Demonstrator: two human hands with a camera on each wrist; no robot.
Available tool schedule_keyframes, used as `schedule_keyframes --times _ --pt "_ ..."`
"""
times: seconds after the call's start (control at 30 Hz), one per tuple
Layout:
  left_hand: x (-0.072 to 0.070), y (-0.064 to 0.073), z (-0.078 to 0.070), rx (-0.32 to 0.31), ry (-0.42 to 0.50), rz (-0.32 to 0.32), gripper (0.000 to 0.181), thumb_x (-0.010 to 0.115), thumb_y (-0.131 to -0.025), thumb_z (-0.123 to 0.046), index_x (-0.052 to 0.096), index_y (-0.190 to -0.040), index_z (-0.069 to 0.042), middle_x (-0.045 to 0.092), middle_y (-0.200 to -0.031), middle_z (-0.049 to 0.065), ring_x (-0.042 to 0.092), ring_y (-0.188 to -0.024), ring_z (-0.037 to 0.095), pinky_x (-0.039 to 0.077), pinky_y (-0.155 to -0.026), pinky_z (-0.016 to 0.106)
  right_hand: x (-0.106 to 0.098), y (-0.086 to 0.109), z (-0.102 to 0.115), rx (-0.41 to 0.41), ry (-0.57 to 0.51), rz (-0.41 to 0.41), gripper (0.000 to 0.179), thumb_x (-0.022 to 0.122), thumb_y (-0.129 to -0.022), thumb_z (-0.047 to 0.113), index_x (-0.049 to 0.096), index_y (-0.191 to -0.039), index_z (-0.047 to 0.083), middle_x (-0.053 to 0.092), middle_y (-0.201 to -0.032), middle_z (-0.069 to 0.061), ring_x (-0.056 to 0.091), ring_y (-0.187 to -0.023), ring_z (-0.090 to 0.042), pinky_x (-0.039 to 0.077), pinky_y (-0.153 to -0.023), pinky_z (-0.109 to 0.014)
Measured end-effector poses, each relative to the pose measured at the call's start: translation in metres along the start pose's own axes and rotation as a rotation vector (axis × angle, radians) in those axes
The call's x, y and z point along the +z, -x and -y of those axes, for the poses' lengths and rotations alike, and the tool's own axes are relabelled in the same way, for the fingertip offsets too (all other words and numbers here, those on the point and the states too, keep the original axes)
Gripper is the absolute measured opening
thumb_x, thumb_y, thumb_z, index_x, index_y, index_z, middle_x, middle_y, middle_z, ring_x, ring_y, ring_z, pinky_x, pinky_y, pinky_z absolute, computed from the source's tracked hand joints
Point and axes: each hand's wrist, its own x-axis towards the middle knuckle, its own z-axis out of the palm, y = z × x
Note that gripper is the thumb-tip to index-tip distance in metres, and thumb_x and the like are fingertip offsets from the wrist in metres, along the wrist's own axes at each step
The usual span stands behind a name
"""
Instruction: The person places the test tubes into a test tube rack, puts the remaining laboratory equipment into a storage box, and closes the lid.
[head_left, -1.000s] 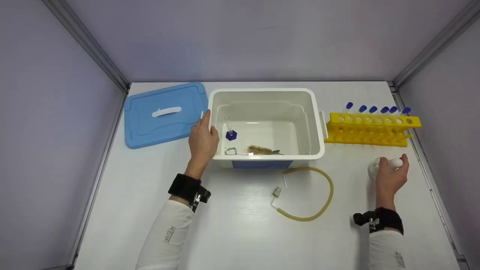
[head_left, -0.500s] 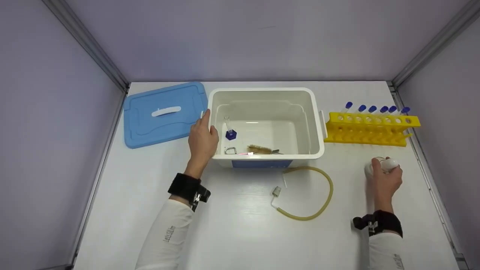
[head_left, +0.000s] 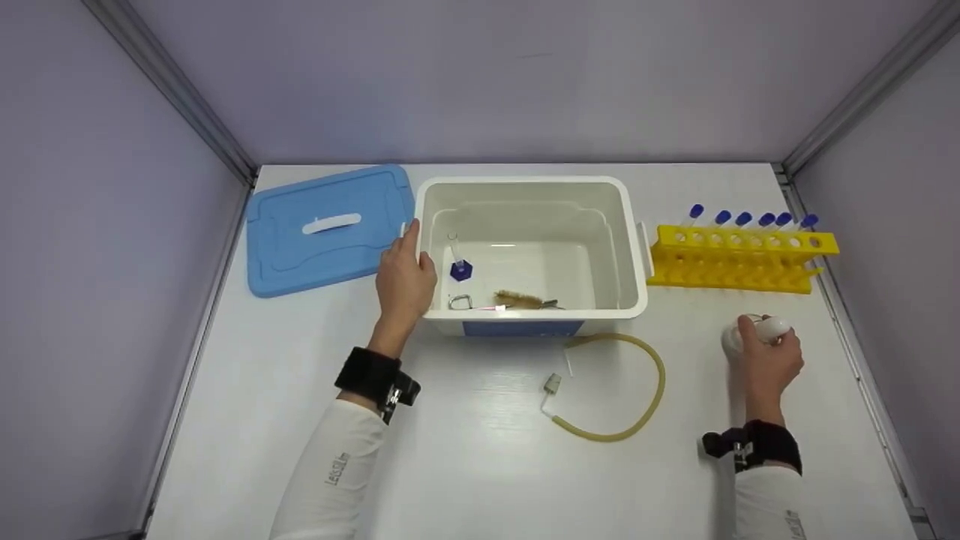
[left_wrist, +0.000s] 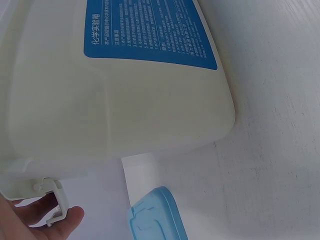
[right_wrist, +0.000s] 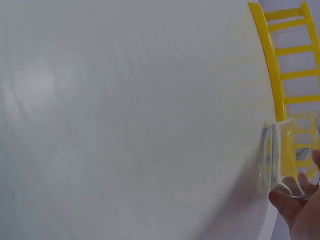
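My left hand point(head_left: 405, 281) holds the left side of a white plastic storage box point(head_left: 525, 314). In the left wrist view, its fingers curl around the box's white handle point(left_wrist: 61, 200). At the right of the table, my right hand point(head_left: 771, 364) grips an alcohol lamp with a rounded white cap point(head_left: 774, 327). The right wrist view shows the lamp's clear glass body point(right_wrist: 284, 155) tilted, its thick base facing left. Inside the box are a small measuring cylinder on a purple base point(head_left: 461, 271), a bristle brush point(head_left: 517, 300) and a bent metal clip point(head_left: 460, 302).
A blue lid point(head_left: 330, 259) lies left of the box. To its right stands a yellow rack point(head_left: 750, 238) holding several blue-capped tubes. Yellow rubber tubing point(head_left: 660, 386) with a stopper point(head_left: 552, 384) curves across the table in front. Walls enclose the back and sides.
My right hand has shifted a little to the left with the alcohol lamp, whose cap has moved left too. My left hand stays on the box.
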Motion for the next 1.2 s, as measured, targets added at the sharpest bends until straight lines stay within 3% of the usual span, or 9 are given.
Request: schedule_keyframes --times 0.13,0.43,0.83,1.0,1.2 --pt "0.000 0.001 0.000 -0.001 -0.001 0.007 0.053 0.051 -0.098 -0.012 0.042 -0.151 -0.011 0.065 -0.126 0.020 0.063 -0.111 0.039 0.053 -0.085 0.049 0.002 0.001 0.001 -0.005 0.010 0.002 0.061 0.070 -0.083 0.057 0.063 -0.128 0.016 0.061 -0.110 0.008 0.055 -0.112 -0.014 0.042 -0.099 -0.031" --pt "0.000 0.001 -0.001 0.022 0.013 -0.005 0.053 0.050 -0.098 -0.010 0.043 -0.150 -0.009 0.066 -0.121 0.022 0.063 -0.109 0.039 0.053 -0.083 0.049 0.006 0.007 0.011 -0.070 -0.031 -0.008 0.053 0.072 -0.083 0.053 0.067 -0.121 0.016 0.063 -0.107 0.010 0.053 -0.097 -0.001 0.039 -0.083 -0.018" --pt "-0.001 0.000 0.001 0.012 0.001 -0.006 0.053 0.051 -0.097 -0.011 0.043 -0.150 -0.010 0.065 -0.126 0.022 0.063 -0.111 0.041 0.054 -0.084 0.052 0.001 0.017 0.055 -0.191 -0.219 -0.007 0.039 0.078 -0.083 0.038 0.068 -0.113 0.015 0.059 -0.091 0.021 0.051 -0.087 -0.001 0.039 -0.078 -0.018" --pt "-0.001 0.000 0.001 0.008 -0.003 -0.002 0.053 0.051 -0.097 -0.011 0.043 -0.150 -0.009 0.065 -0.126 0.022 0.063 -0.111 0.041 0.054 -0.084 0.052 -0.003 0.027 0.079 -0.248 -0.261 -0.001 0.040 0.078 -0.084 0.034 0.069 -0.116 0.012 0.063 -0.096 0.016 0.051 -0.090 -0.005 0.042 -0.080 -0.019" --pt "-0.002 0.000 0.000 0.004 -0.005 0.004 0.054 0.051 -0.098 -0.012 0.042 -0.151 -0.010 0.065 -0.124 0.021 0.063 -0.109 0.039 0.053 -0.083 0.050 -0.010 0.040 0.110 -0.321 -0.298 0.040 0.041 0.075 -0.087 0.030 0.067 -0.123 0.010 0.066 -0.122 0.002 0.054 -0.106 -0.008 0.051 -0.100 -0.022"
